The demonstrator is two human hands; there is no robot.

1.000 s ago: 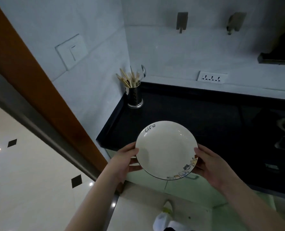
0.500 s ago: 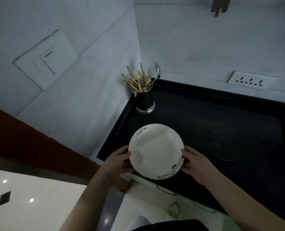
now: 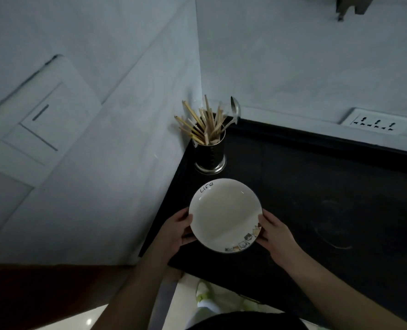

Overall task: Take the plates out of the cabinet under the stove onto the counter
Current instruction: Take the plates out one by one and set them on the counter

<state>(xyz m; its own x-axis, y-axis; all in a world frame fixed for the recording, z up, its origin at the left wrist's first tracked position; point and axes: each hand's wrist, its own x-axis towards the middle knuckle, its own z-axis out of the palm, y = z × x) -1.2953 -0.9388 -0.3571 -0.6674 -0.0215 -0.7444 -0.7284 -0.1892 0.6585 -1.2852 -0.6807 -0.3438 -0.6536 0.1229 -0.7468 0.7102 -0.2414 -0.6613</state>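
A white plate (image 3: pixel 224 214) with "life" written on its far rim and small cartoon figures on its near rim is over the left end of the black counter (image 3: pixel 316 198). My left hand (image 3: pixel 176 231) grips its left edge and my right hand (image 3: pixel 275 234) grips its right edge. I cannot tell whether the plate touches the counter. The cabinet under the stove is out of view.
A steel holder (image 3: pixel 210 153) full of chopsticks and a spoon stands in the counter's back left corner, just beyond the plate. White tiled walls meet there. A socket strip (image 3: pixel 377 121) sits on the back wall, a switch panel (image 3: pixel 42 120) on the left wall.
Both hands have carried the plate forward and lower over the counter, closer to the chopstick holder. The view has tilted down and moved in.
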